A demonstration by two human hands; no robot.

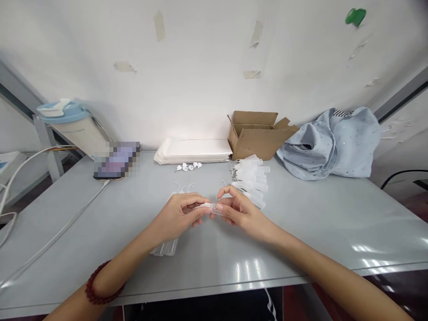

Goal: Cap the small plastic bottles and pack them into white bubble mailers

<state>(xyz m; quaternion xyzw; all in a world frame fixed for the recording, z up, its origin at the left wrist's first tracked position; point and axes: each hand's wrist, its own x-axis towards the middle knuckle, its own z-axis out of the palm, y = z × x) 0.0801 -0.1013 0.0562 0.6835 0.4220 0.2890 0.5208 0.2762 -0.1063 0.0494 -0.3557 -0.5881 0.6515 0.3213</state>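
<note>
A small tube (214, 208) lies between your left hand (178, 215) and right hand (244, 215), each pinching it from its side; it looks slender, whitish, translucent.

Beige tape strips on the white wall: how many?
4: upper-left strip, lower-left strip, upper-right strip, lower-right strip, all on the white wall. None seems hidden.

The left hand (177, 214) and right hand (245, 214) were bare, with slender fingers, and both forearms (321, 263) were uncovered too. A dark red bracelet (91, 287), knobbly and rope-like (beaded or braided, it was hard to tell), ringed the left one. At bottom centre showed black cloth (207, 307), seemingly clothing, with thin white lines toward its right side
</note>
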